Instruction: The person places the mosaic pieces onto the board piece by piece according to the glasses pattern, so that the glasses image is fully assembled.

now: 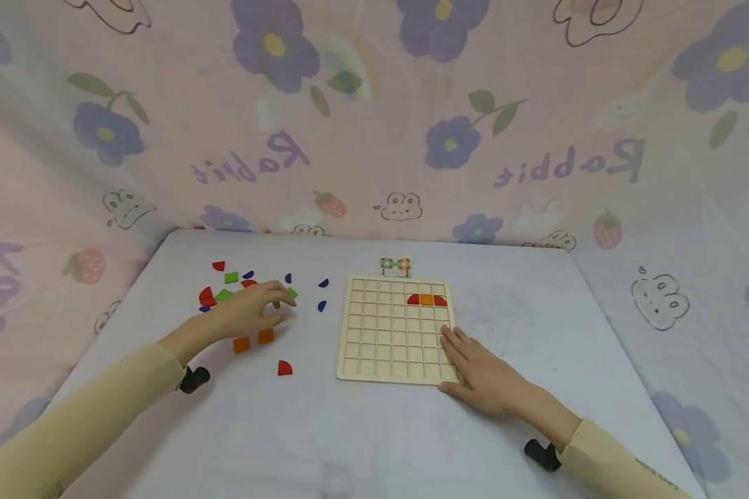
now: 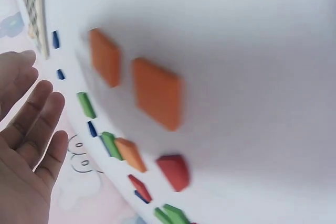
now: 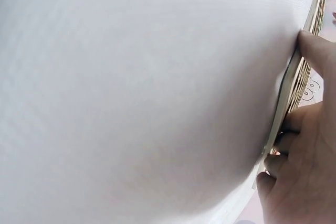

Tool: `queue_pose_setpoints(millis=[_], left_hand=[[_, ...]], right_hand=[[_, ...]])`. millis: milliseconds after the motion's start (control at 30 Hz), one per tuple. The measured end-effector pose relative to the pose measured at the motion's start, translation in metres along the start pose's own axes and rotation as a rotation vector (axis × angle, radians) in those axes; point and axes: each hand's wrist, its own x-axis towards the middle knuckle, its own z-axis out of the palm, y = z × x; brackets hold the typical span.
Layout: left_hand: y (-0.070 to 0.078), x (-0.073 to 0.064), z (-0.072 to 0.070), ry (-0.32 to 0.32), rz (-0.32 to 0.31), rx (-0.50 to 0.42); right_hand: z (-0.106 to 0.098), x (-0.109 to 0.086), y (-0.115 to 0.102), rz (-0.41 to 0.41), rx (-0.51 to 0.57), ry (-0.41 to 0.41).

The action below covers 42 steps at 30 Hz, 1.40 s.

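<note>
My left hand [image 1: 245,313] reaches over the scattered flat pieces at the left, its fingers held apart near a green square [image 1: 293,293]. The left wrist view shows no piece in these fingers. Just below that hand lie two orange squares [image 1: 265,336], with a red quarter-circle [image 1: 284,368] nearer the front. My right hand [image 1: 488,375] rests on the right front corner of a pale wooden grid board [image 1: 387,372], fingers extended over its right edge and thumb at the front edge. In an upper row of the board, an orange square tile [image 1: 426,299] sits between two red quarter-circles [image 1: 415,299].
Blue half-round pieces [image 1: 322,305] lie between the left hand and the board. Farther left are more red pieces [image 1: 207,296] and green squares [image 1: 231,277]. A small printed pattern card [image 1: 396,266] lies behind the board. A patterned cloth [image 1: 362,138] hangs around the white table.
</note>
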Motion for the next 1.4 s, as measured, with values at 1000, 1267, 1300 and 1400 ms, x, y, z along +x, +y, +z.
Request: queue_pose_setpoints(millis=[1000, 1267, 1300, 1400], left_hand=[[-0.013, -0.043, 0.013, -0.051, -0.015, 0.048], [-0.007, -0.024, 0.016, 0.014, 0.015, -0.009], [-0.005, -0.020, 0.017, 0.020, 0.021, -0.015], [0.003, -0.008, 0.019, 0.034, 0.034, -0.023]], right_hand=[[-0.001, 0.000, -0.001, -0.003, 0.009, 0.002], [-0.002, -0.001, -0.001, -0.001, 0.016, 0.008], [-0.002, -0.001, -0.001, -0.001, 0.014, 0.006], [-0.001, 0.000, -0.001, -0.003, 0.009, 0.000]])
